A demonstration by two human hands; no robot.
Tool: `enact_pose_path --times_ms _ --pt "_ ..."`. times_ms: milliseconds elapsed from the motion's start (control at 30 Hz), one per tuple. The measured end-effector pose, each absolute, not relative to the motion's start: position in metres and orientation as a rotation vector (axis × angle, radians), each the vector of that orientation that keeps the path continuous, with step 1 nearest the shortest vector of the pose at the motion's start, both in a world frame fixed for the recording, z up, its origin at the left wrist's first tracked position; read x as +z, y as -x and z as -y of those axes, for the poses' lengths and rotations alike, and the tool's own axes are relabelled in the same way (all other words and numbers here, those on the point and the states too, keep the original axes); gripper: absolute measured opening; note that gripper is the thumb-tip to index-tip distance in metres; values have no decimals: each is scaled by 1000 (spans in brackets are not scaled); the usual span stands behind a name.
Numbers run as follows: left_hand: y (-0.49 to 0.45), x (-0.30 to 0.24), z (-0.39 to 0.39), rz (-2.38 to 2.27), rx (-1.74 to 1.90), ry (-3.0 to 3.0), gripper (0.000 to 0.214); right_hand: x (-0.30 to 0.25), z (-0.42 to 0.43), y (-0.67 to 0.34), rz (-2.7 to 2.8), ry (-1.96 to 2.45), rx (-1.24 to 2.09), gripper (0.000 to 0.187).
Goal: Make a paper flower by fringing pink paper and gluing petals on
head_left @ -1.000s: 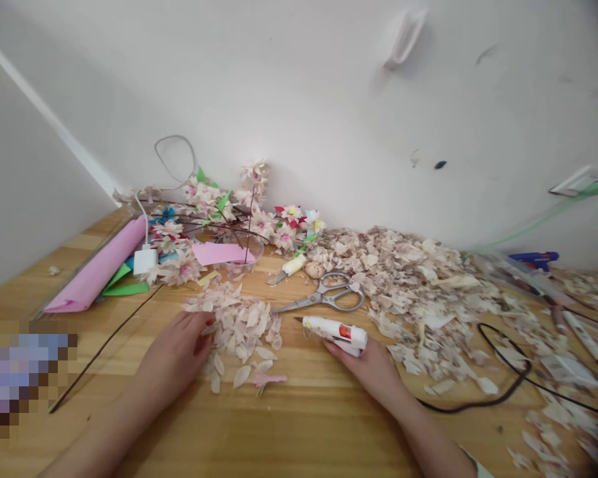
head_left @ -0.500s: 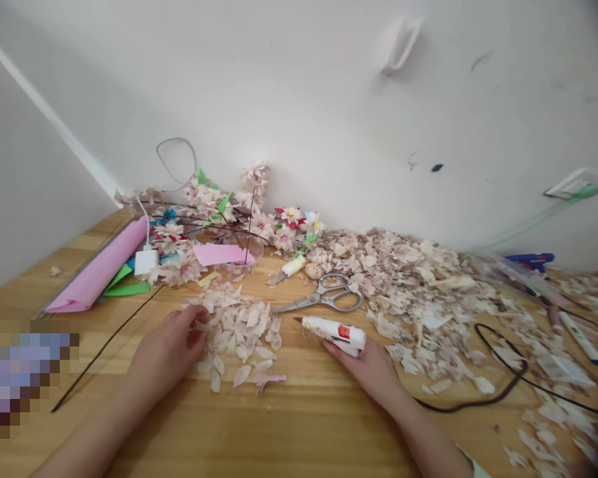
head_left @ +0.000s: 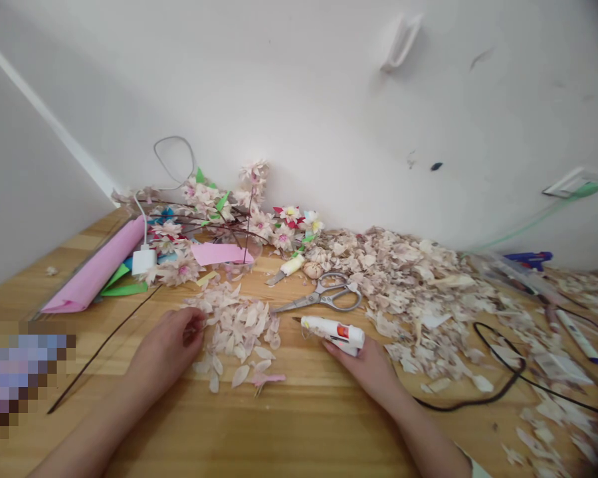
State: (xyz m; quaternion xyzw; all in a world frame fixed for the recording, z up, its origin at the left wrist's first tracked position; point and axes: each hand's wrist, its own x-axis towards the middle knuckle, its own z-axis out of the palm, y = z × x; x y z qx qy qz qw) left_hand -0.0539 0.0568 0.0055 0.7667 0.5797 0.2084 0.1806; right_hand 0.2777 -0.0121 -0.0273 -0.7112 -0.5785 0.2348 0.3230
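My right hand grips a white hot glue gun with an orange-red patch, its nozzle pointing left. Pale dried petals lie in a small heap between my hands. At the heap's left edge rests my left hand, its fingers curled together; whatever they pinch, if anything, is hidden. A small pink paper flower centre lies in front of the heap. Just behind the glue gun are grey scissors, lying with blades apart.
Finished flower branches stretch along the wall at the back left, beside a pink paper roll. A dark stem lies left of my left hand. To the right spread a large petal pile and a looping black cord.
My left hand has shifted very slightly at the edge of the petal heap. The glue gun stays in my right hand, and the view has drifted a little.
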Motion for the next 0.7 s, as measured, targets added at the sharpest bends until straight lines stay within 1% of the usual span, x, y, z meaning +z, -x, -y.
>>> enact_pose_path --times_ms 333,533,700 --pt "52 5 -56 -1666 633 -2071 15 -25 12 -278 1541 1845 630 34" --pt "46 9 -55 -1626 792 -1924 31 -24 12 -277 1540 1848 628 33" --pt "45 10 -54 -1599 792 -1817 31 -24 13 -277 1541 1847 615 31"
